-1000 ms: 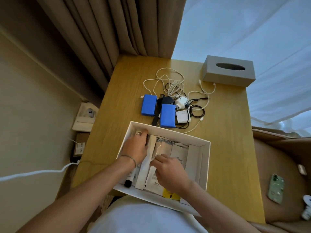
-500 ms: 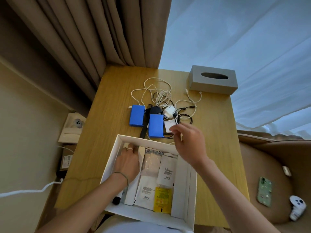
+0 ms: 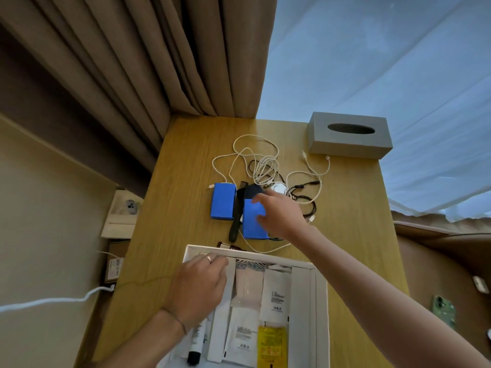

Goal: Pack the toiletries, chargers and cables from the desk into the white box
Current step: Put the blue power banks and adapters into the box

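Note:
The white box [image 3: 265, 257] sits at the desk's near edge and holds a black-capped tube [image 3: 196, 343], white sachets [image 3: 276, 293] and a yellow sachet [image 3: 272, 343]. My left hand [image 3: 198, 286] rests inside its left compartment, fingers against the far wall. My right hand [image 3: 281, 213] reaches past the box, with finger and thumb spread on the right blue box [image 3: 251, 224]. Beside it lie a black comb [image 3: 237, 213] and the left blue box [image 3: 223, 204]. Behind them lie tangled white cables [image 3: 260, 163], a round white charger [image 3: 279, 187] and black cables [image 3: 305, 197].
A grey tissue box [image 3: 348, 135] stands at the desk's far right corner. A small dark red item [image 3: 228, 246] lies just behind the white box. Curtains hang behind the desk. A green phone [image 3: 443, 310] lies on the brown seat to the right.
My right hand left the white box and moved forward, then left, onto the right blue box. My left hand stayed in the box. The view tilted up.

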A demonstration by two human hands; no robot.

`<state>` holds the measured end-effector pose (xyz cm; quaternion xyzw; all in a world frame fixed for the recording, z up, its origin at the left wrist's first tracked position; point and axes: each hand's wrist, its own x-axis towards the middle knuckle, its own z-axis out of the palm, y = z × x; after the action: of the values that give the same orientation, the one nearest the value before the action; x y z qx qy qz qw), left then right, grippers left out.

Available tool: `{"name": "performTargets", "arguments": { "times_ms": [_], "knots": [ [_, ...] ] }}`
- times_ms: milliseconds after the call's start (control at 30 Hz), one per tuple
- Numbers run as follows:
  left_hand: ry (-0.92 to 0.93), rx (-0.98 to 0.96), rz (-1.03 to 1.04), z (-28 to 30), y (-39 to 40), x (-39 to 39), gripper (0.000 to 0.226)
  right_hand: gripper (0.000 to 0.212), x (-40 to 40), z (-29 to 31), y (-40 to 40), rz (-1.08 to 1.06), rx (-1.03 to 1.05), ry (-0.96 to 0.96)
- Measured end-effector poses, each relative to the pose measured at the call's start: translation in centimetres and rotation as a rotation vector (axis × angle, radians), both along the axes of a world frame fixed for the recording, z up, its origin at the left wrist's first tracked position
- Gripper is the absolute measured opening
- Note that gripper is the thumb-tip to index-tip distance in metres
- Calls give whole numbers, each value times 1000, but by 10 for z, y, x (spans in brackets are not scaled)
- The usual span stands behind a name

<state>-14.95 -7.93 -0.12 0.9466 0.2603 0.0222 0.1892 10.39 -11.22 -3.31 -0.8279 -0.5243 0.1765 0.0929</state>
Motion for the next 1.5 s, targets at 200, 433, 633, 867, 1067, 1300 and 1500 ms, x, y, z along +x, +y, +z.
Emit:
{"name": "performTargets", "arguments": {
  "times_ms": [200, 433, 633, 867, 1067, 1300, 1500],
  "knots": [
    [-146, 18, 32, 31, 29, 20, 17, 85, -20, -17, 25, -91, -184, -213],
    [-77, -94, 180, 29, 75, 64, 18, 111, -28, -16, 36, -132, -334, -183],
    [-27, -289, 243, 9, 97, 99, 21, 114, -23, -17, 33, -269, -296, -1],
    [38, -531, 338, -4, 99, 125, 36, 113, -30, 6, 7, -265, -142, 9],
    [-22, -967, 348, 14, 88, 133, 15, 106, -32, 40, -28, -80, 109, -135],
    [-307, -1131, 333, 46, 64, 119, 26, 76, -34, 60, -82, -429, 433, 32],
    [-392, -1185, 236, 62, 42, 108, 28, 77, -49, 76, -97, -837, 681, 849]
  ]
}}
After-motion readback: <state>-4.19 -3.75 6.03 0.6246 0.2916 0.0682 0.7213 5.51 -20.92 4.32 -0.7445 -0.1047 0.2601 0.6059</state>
